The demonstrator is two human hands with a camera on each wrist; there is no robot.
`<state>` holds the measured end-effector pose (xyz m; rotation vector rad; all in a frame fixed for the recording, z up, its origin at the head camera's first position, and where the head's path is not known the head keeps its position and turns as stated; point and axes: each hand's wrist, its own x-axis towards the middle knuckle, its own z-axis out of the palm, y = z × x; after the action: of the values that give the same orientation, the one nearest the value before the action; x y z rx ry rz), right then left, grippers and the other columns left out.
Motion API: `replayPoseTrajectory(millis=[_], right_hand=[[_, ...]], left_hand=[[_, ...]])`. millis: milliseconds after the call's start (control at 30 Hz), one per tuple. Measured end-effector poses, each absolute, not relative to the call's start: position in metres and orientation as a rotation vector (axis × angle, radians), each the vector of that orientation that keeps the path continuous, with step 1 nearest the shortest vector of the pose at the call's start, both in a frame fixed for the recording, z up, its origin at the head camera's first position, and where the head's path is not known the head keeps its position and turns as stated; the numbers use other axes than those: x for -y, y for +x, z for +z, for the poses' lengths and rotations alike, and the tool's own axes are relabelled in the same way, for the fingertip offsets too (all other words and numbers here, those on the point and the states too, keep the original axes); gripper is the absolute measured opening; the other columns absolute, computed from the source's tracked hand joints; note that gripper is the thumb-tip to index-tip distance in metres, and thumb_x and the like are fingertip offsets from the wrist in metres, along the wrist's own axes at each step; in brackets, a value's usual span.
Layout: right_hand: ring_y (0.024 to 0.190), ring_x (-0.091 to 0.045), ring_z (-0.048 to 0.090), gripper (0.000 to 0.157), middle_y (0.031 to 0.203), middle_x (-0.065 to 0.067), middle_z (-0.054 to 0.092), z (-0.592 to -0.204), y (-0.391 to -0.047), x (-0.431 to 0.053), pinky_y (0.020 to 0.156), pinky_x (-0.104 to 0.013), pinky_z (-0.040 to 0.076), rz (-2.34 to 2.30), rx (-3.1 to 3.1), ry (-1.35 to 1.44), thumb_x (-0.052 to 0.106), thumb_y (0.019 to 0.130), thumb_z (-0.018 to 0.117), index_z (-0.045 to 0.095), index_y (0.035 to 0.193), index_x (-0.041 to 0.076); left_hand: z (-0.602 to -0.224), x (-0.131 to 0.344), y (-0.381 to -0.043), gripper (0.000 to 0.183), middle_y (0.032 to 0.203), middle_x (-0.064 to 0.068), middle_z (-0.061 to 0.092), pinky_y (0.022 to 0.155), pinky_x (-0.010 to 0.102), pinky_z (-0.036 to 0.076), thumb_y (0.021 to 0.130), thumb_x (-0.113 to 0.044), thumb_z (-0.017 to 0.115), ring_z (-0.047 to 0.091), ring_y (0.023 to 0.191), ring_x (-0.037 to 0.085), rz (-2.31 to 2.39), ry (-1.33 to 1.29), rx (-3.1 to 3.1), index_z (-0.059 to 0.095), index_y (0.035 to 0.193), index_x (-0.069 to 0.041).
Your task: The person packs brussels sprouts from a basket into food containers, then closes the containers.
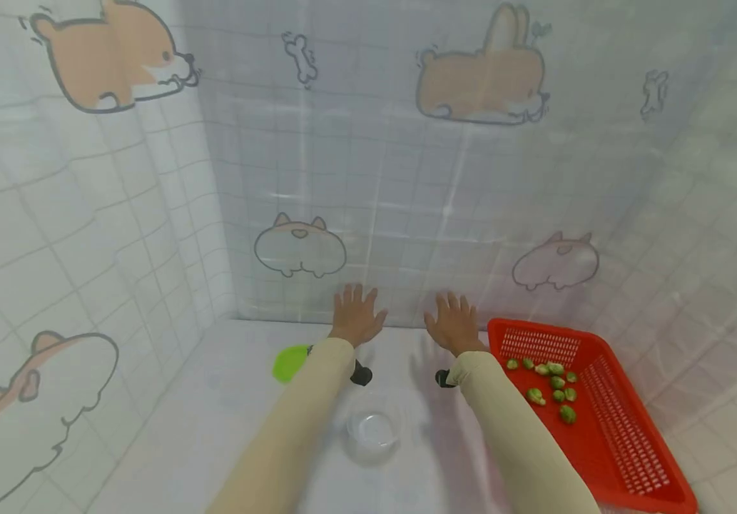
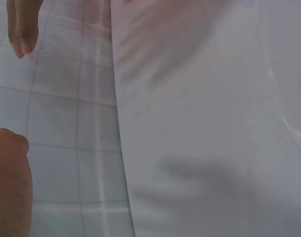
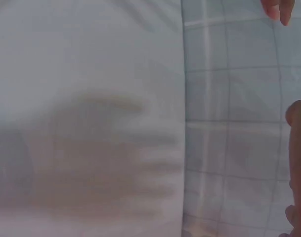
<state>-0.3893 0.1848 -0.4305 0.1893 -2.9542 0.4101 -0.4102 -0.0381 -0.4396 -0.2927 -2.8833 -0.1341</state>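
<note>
Left hand (image 1: 357, 316) and right hand (image 1: 454, 325) were empty, fingers outstretched, just below centre frame; sprouts (image 1: 557, 383) in the red basket (image 1: 596, 457), lower right, looked light, firm, apt to roll, best pinched round their middles.

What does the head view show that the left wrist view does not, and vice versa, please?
Only the head view shows the red perforated plastic basket, the small green Brussels sprouts in it and the rounded lime-green item.

Only the left wrist view shows a close-up of blurred, finger-shaped grey shadows.

Both share the left hand, right hand, smooth white tabletop and pale grid-patterned sheeting.
</note>
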Motion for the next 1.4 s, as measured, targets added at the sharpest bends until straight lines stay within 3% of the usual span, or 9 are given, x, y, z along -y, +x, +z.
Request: replayPoseTrajectory(millis=[200, 400, 567, 667, 800, 933, 1133, 1400], right_hand=[[0.149, -0.045, 0.019, 0.064, 0.163, -0.020, 0.026, -0.421, -0.392, -0.179, 0.118, -0.061, 0.012, 0.391, 2.950, 0.217, 0.045, 0.105, 0.041, 0.031, 0.157, 0.009], [0.142, -0.041, 0.035, 0.061, 0.156, -0.020, 0.038, -0.423, -0.390, -0.182, 0.116, -0.058, 0.024, 0.444, 2.918, 0.266, 0.043, 0.104, 0.043, 0.038, 0.153, 0.006], [0.128, -0.038, 0.051, 0.048, 0.141, -0.018, 0.055, -0.432, -0.384, -0.193, 0.108, -0.056, 0.039, 0.560, 2.863, 0.288, 0.034, 0.103, 0.051, 0.053, 0.140, 0.004], [0.116, -0.033, 0.059, 0.037, 0.128, -0.014, 0.064, -0.433, -0.378, -0.200, 0.102, -0.052, 0.046, 0.626, 2.834, 0.299, 0.030, 0.102, 0.055, 0.062, 0.128, 0.005], [0.098, -0.029, 0.065, 0.025, 0.107, -0.010, 0.071, -0.434, -0.371, -0.208, 0.091, -0.047, 0.053, 0.662, 2.798, 0.346, 0.026, 0.102, 0.056, 0.069, 0.113, 0.006], [0.088, -0.025, 0.065, 0.021, 0.096, -0.007, 0.072, -0.438, -0.362, -0.214, 0.084, -0.044, 0.055, 0.682, 2.753, 0.381, 0.024, 0.101, 0.060, 0.071, 0.106, 0.007], [0.083, -0.022, 0.067, 0.014, 0.091, -0.004, 0.073, -0.446, -0.340, -0.231, 0.077, -0.041, 0.057, 0.817, 2.579, 0.419, 0.020, 0.098, 0.067, 0.074, 0.099, 0.008], [0.085, -0.020, 0.069, 0.014, 0.090, -0.002, 0.074, -0.454, -0.314, -0.255, 0.076, -0.041, 0.057, 0.965, 2.451, 0.344, 0.018, 0.097, 0.069, 0.075, 0.103, 0.006]], left_hand=[[-0.438, 0.031, -0.417, 0.066, 0.161, 0.020, 0.028, 0.117, 0.061, 0.018, 0.104, -0.056, 0.036, 0.021, 0.150, 0.043, -0.110, -0.305, 2.855, 0.035, 0.157, -0.017], [-0.440, 0.031, -0.418, 0.064, 0.155, 0.017, 0.040, 0.117, 0.060, 0.018, 0.104, -0.052, 0.041, 0.029, 0.147, 0.039, -0.184, -0.350, 2.827, 0.040, 0.153, -0.011], [-0.437, 0.037, -0.405, 0.044, 0.124, 0.015, 0.066, 0.103, 0.055, 0.040, 0.102, -0.037, 0.054, 0.058, 0.118, 0.037, -0.357, -0.431, 2.760, 0.059, 0.131, -0.004], [-0.436, 0.041, -0.396, 0.026, 0.102, 0.011, 0.072, 0.091, 0.050, 0.047, 0.100, -0.026, 0.058, 0.065, 0.098, 0.033, -0.509, -0.510, 2.696, 0.068, 0.112, -0.005], [-0.439, 0.047, -0.385, 0.019, 0.097, 0.003, 0.073, 0.086, 0.041, 0.051, 0.101, -0.022, 0.055, 0.067, 0.094, 0.023, -0.686, -0.571, 2.678, 0.071, 0.104, -0.011], [-0.445, 0.052, -0.369, 0.023, 0.103, 0.000, 0.072, 0.086, 0.039, 0.052, 0.102, -0.027, 0.052, 0.066, 0.096, 0.019, -0.851, -0.557, 2.731, 0.070, 0.109, -0.014], [-0.458, 0.058, -0.338, 0.022, 0.099, -0.001, 0.070, 0.083, 0.041, 0.052, 0.102, -0.032, 0.055, 0.065, 0.091, 0.019, -1.003, -0.508, 2.750, 0.069, 0.109, -0.016], [-0.496, 0.078, -0.296, 0.016, 0.083, -0.006, 0.064, 0.065, 0.032, 0.047, 0.101, -0.032, 0.060, 0.056, 0.072, 0.012, -1.235, -0.309, 2.678, 0.067, 0.105, -0.018]])
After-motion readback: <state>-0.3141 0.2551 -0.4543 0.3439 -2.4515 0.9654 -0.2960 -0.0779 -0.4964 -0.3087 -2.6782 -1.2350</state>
